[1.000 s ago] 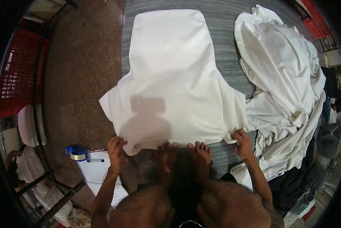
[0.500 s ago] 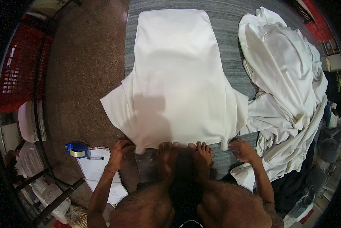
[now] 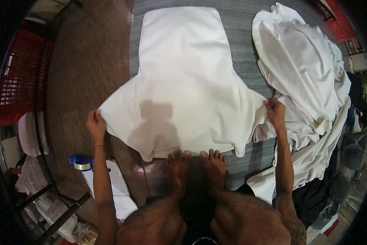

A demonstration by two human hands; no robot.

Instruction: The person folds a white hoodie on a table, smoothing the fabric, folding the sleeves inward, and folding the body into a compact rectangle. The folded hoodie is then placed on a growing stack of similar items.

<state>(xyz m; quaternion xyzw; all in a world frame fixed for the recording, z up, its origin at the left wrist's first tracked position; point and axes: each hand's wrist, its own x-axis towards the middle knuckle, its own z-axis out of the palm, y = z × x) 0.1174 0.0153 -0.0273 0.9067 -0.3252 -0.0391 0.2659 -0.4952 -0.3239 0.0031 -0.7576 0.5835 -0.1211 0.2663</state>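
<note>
Left hand (image 3: 96,124) and right hand (image 3: 275,111) pinch opposite corners of white cloth (image 3: 183,90) | feet (image 3: 195,167) at its near hem | risk: hem snagging underfoot, corners slipping into cloth pile (image 3: 306,69) beside it

A heap of white cloth (image 3: 310,69) lies crumpled at the right, on the grey mat (image 3: 248,57), with darker garments (image 3: 338,179) below it near the edge. Brown floor (image 3: 85,73) runs along the mat's left side. A red crate (image 3: 18,81) stands at the far left. Nearer, a blue tape dispenser (image 3: 80,162) sits just beside white paper sheets (image 3: 114,188). Bagged white bundles (image 3: 48,200) and a dark frame (image 3: 61,212) fill the lower left corner
</note>
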